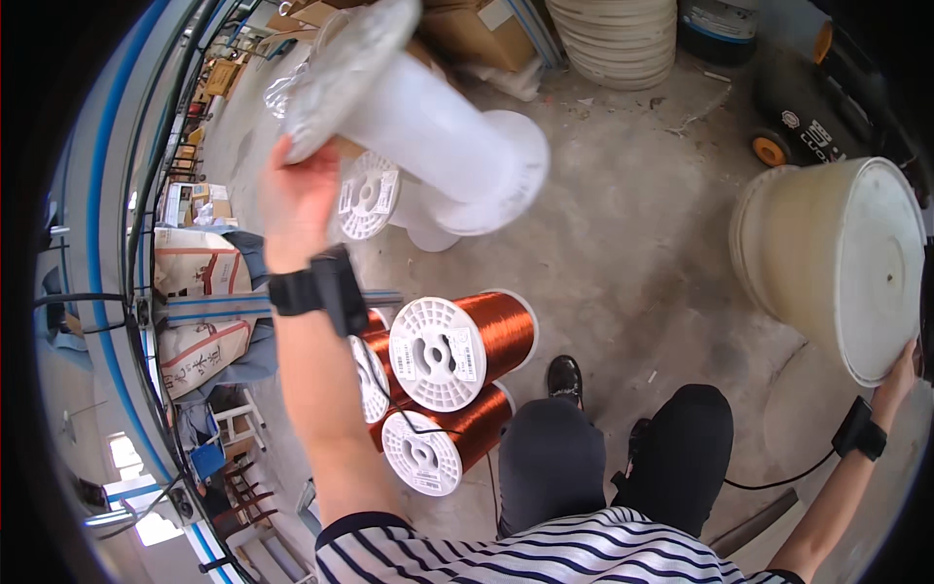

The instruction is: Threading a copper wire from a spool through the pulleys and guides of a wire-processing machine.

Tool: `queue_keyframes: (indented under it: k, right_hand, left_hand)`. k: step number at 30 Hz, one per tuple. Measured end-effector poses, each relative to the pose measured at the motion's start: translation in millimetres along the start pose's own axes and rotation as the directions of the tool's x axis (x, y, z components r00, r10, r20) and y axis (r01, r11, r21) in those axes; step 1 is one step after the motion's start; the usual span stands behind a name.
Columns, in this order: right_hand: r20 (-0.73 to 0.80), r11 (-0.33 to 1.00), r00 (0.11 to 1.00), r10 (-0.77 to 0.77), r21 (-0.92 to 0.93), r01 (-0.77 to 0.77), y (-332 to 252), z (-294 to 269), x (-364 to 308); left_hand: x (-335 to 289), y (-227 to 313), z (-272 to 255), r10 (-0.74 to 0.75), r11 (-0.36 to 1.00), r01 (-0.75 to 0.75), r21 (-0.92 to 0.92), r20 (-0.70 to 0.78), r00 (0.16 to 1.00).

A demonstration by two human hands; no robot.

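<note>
My left hand (300, 200) is closed on the flange edge of a bare white wire spool (428, 131), raised and tilted at the upper left and slightly blurred. Beneath it another white spool (369, 198) shows in part, the rest of it hidden by the raised one. At the far right my right hand (897, 382) grips the lower rim of a large cream tapered drum (808, 258); some of its fingers are hidden behind that rim. Several spools wound with copper wire lie stacked left of my legs, one spool (501, 336) resting on top.
White stacked tubs (618, 39) and a cardboard box (482, 34) stand at the back. A black machine with orange wheels (769, 149) is behind the drum. Printed sacks (204, 263) lie at left beside a blue-striped metal frame (97, 195). A black cable (778, 484) crosses the floor.
</note>
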State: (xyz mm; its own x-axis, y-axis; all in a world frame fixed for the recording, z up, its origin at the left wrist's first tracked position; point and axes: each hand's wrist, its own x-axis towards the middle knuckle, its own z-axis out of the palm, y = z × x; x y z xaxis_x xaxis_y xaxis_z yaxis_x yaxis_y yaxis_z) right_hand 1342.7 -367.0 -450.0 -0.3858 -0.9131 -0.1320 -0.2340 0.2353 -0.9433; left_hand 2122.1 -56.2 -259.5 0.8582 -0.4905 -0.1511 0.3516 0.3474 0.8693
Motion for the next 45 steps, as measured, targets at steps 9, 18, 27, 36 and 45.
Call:
queue_keyframes:
  k: [9, 18, 27, 36, 45]
  right_hand:
    - [0.012, 0.881, 0.948, -0.317, -0.367, 0.299, 79.4, -1.4, 57.0]
    - [0.704, 0.915, 0.642, -0.305, 0.030, 0.402, -80.1, 249.3, -277.3]
    - [0.762, 0.372, -0.344, -0.549, 0.591, 0.715, -29.5, 449.2, -570.0]
    - [0.780, 0.078, -0.597, -0.190, 0.618, 0.782, -17.0, 484.0, -657.1]
    - [0.729, 0.048, -0.624, -0.280, 0.660, 0.750, -19.3, 489.1, -641.1]
  left_hand:
    - [76.4, 71.9, -112.9, 0.240, 0.970, -0.217, 0.108, -0.297, 0.924]
    - [5.5, 26.8, -123.1, 0.170, 0.953, -0.084, 0.291, -0.283, 0.944]
    - [-233.5, -167.1, -242.3, 0.407, -0.176, 0.162, 0.971, -0.078, 0.910]
    - [-276.9, -164.9, -229.0, -0.237, 0.610, 0.648, 0.456, -0.675, 0.699]
    - [-271.3, -177.4, -239.0, -0.177, 0.602, 0.635, 0.483, -0.695, 0.697]
